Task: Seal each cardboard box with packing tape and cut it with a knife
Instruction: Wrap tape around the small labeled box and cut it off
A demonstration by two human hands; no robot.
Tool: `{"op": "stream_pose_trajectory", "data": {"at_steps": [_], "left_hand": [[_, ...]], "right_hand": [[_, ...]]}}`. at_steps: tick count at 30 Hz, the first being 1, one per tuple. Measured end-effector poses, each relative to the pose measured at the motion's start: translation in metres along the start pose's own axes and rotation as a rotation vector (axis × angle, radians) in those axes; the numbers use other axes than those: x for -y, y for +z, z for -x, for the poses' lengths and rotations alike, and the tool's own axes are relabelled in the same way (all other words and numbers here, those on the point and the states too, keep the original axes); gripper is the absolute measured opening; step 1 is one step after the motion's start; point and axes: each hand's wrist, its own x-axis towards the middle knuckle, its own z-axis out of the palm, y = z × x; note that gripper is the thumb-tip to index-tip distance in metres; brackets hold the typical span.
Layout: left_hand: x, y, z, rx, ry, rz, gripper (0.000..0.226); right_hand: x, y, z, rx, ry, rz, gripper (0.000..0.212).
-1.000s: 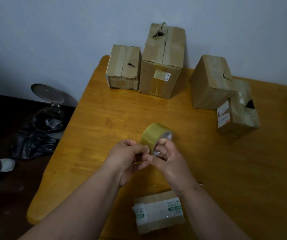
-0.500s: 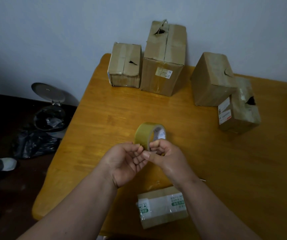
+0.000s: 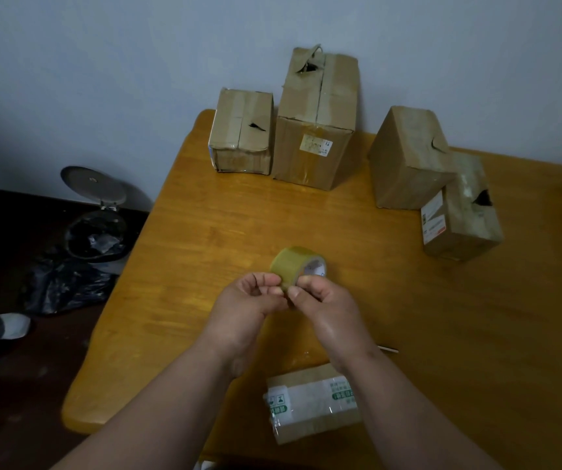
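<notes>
The tape roll (image 3: 295, 266) is held up above the tabletop (image 3: 408, 317), the right hand (image 3: 327, 300) curled round it while the left hand (image 3: 252, 296) fingers pinch its edge, probably hunting the loose end. The nearest box (image 3: 310, 401) waits just below.

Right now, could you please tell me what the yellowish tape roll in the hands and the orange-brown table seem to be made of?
The yellowish tape roll looks like translucent plastic packing tape, slightly glossy, wound on a pale core, probably cardboard. The left hand and right hand hold it. The orange-brown table looks like varnished wood: grain lines and a soft sheen show, though it could be a laminate.
</notes>
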Motion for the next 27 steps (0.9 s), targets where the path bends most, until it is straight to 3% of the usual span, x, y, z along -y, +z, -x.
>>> {"op": "stream_pose_trajectory", "data": {"at_steps": [8, 13, 18, 22, 27], "left_hand": [[-0.006, -0.002, -0.004, -0.097, 0.271, -0.65, 0.011], [-0.013, -0.004, -0.007, -0.066, 0.34, -0.822, 0.015], [-0.016, -0.003, -0.01, -0.053, 0.35, -0.901, 0.02], [-0.017, -0.004, -0.01, -0.066, 0.248, -0.79, 0.017], [-0.02, -0.003, -0.011, -0.033, 0.195, -0.74, 0.019]], "right_hand": [[-0.001, 0.003, 0.002, -0.041, 0.077, -0.245, 0.025], [0.001, 0.005, 0.005, 0.047, -0.008, -0.082, 0.03], [0.001, 0.017, 0.0, -0.069, -0.038, 0.072, 0.015], [0.001, 0.016, 0.0, -0.06, -0.035, 0.102, 0.013], [0.005, 0.013, -0.004, 0.005, -0.043, 0.221, 0.027]]}}
